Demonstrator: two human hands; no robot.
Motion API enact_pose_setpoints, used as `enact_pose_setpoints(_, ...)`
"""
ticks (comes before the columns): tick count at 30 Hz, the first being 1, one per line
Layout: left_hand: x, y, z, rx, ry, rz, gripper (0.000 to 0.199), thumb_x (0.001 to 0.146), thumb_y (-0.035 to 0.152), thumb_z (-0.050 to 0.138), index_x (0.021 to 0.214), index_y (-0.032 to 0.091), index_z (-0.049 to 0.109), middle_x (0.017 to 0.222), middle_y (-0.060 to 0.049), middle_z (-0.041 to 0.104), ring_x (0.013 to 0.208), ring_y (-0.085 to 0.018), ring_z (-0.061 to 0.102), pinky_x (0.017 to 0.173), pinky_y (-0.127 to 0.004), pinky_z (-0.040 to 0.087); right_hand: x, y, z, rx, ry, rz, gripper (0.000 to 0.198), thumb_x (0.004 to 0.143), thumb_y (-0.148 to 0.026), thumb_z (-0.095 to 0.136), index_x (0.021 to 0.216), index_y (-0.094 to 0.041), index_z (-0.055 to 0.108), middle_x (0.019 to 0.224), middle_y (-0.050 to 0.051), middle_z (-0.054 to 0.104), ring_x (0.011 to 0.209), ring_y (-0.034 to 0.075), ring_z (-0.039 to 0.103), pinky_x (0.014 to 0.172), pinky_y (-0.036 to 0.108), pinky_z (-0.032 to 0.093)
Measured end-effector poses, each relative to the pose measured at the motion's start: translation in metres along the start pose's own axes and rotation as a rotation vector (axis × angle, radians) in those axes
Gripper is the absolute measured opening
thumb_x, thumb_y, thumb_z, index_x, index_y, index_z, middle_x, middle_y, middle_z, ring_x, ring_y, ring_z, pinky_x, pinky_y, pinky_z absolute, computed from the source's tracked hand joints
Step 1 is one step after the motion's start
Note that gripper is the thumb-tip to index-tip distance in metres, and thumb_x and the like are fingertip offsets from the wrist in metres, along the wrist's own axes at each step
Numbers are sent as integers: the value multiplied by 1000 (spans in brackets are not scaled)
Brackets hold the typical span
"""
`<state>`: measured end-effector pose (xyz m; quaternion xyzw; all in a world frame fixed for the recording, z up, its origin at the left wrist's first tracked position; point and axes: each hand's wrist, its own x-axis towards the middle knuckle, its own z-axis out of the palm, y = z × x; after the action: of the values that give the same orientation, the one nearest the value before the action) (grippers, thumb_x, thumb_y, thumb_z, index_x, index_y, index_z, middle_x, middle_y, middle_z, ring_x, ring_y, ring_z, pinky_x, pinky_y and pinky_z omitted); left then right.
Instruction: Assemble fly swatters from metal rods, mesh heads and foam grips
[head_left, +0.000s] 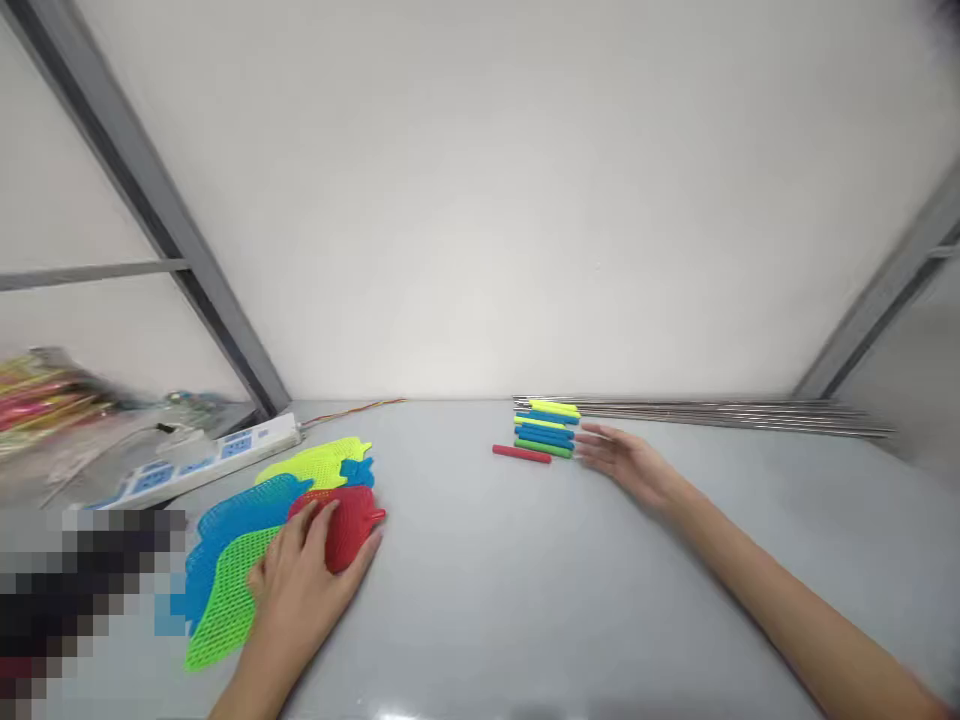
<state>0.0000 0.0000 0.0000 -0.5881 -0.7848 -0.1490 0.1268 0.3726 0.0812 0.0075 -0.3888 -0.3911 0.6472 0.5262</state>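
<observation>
My left hand (304, 570) lies with spread fingers on a red fly swatter head (351, 530), its thumb along the near edge. Around it lie mesh swatter heads: a green one (236, 595) partly under the hand, blue ones (251, 510) and a yellow one (319, 460) behind. Fingers apart and a little blurred, my right hand (626, 465) holds nothing. It is just right of a row of coloured plastic handle tubes: yellow (553, 408), blue (544, 437) and green (541, 449). A red tube (521, 454) lies slightly apart, nearer me.
Thin metal rods (720, 412) run along the back right of the grey table (465, 600), against the white wall (480, 200). A white power strip (225, 455) stands at the back left, with wrapped bundles (49, 405) beyond. Grey frame posts (180, 215) border the wall.
</observation>
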Motion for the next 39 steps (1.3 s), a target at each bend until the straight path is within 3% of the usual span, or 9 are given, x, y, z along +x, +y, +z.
enact_pose_setpoints(4,-2,-2,1,2,3,44,61,67,54,32,115,18,36,121,-9,30,110,-27,25,86,-42,20,10,-10,-45,-78,210,-29,23,72,-25,47,92,-14,53,89,12,59,79,21,57,76,36,45)
enact_pose_setpoints(9,-2,-5,6,11,14,98,61,68,54,30,117,17,35,122,-10,30,112,-27,23,87,-42,19,34,-27,-88,-342,462,-21,24,71,-19,48,95,-15,50,69,10,62,56,19,60,58,35,50)
enact_pose_setpoints(15,-1,-5,8,20,28,107,60,69,53,30,116,17,35,122,-10,31,111,-26,24,87,-42,19,54,-35,-115,-504,561,-34,26,71,-18,48,97,-15,47,63,8,61,46,16,57,44,27,49)
enact_pose_setpoints(19,-1,-4,8,19,24,110,60,69,53,29,117,17,35,122,-10,30,111,-26,24,87,-42,19,59,-32,-126,-624,525,-60,28,70,-21,51,97,-15,46,60,7,60,36,12,52,31,21,42)
enact_pose_setpoints(24,-2,-5,8,14,25,117,60,69,53,30,117,17,36,122,-10,31,110,-27,26,87,-42,19,62,-32,-133,-680,478,-43,26,66,-25,56,89,-13,48,59,8,60,35,10,50,29,19,40)
enact_pose_setpoints(31,-3,-5,6,4,21,125,61,69,53,30,116,16,37,122,-10,32,111,-26,25,86,-42,20,61,-38,-140,-587,416,58,32,61,-26,62,87,-14,48,67,10,61,37,7,49,32,15,42)
enact_pose_setpoints(36,-3,-6,7,-4,16,132,60,69,53,30,117,17,36,123,-10,31,111,-26,25,87,-42,19,60,-42,-143,-482,365,128,20,64,-17,60,80,-14,49,71,11,61,42,7,51,41,17,48)
enact_pose_setpoints(39,-3,-6,8,-1,13,137,60,69,53,30,117,17,36,123,-10,31,111,-26,25,87,-41,19,60,-40,-144,-499,382,80,15,65,-18,59,76,-13,50,71,12,61,47,9,53,37,14,45)
